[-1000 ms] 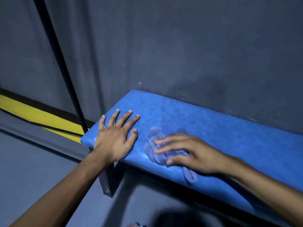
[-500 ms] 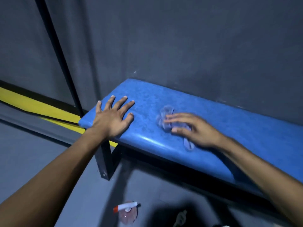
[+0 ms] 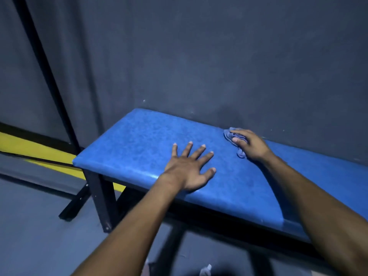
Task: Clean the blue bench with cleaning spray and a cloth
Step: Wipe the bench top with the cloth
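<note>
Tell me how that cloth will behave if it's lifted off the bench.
The cloth is bunched in soft folds under the right hand, so it is probably floppy and would droop. A tail sticks out beside the palm, so it would likely dangle. It looks thin and small, probably light.

Blue bench [image 3: 143,144] cut off by right edge, cloth [image 3: 229,134] mostly hidden beneath right hand [image 3: 250,145], pale object [image 3: 206,270] at bottom edge unidentifiable
</note>
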